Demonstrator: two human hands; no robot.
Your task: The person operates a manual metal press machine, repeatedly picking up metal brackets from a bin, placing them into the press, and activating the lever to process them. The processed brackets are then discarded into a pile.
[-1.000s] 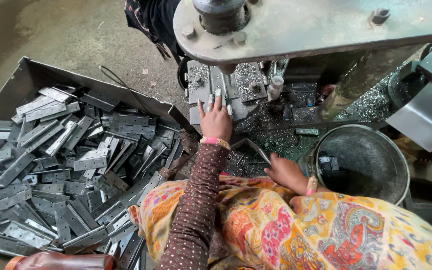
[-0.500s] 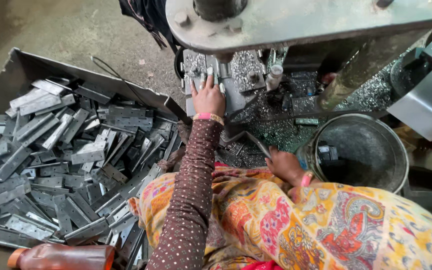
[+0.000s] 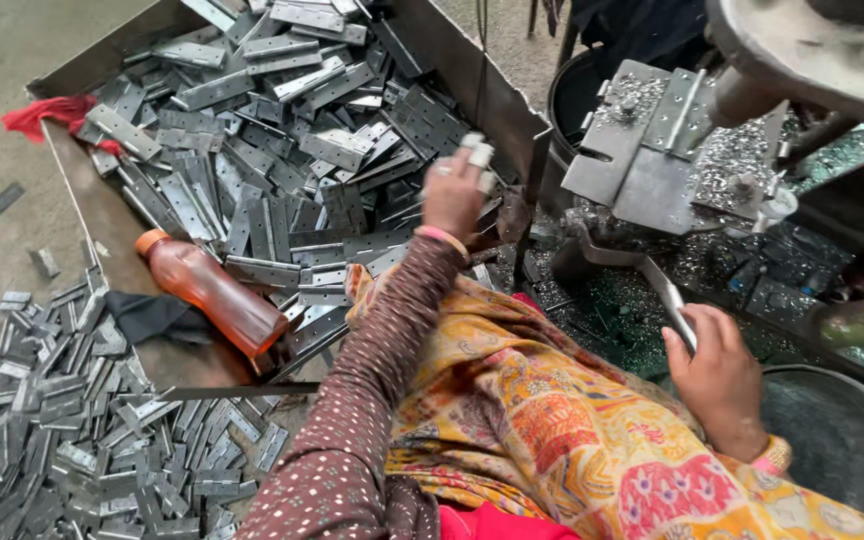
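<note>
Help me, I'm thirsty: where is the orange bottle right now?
In the head view, the orange bottle lies tilted at left of centre, on the near edge of the metal tray, beside the pile of grey hinge plates and left of the left hand.

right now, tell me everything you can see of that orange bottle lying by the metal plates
The orange bottle is a slim, see-through plastic one that looks amber-brown, with an orange screw cap at its upper-left end. It seems closed. It lies on its side, slanting from upper left to lower right, on the bare floor of the metal tray. Its lower end touches the heap of grey hinge plates, and a dark cloth lies just beside it. Neither hand touches it; the left hand is over the heap.
</note>
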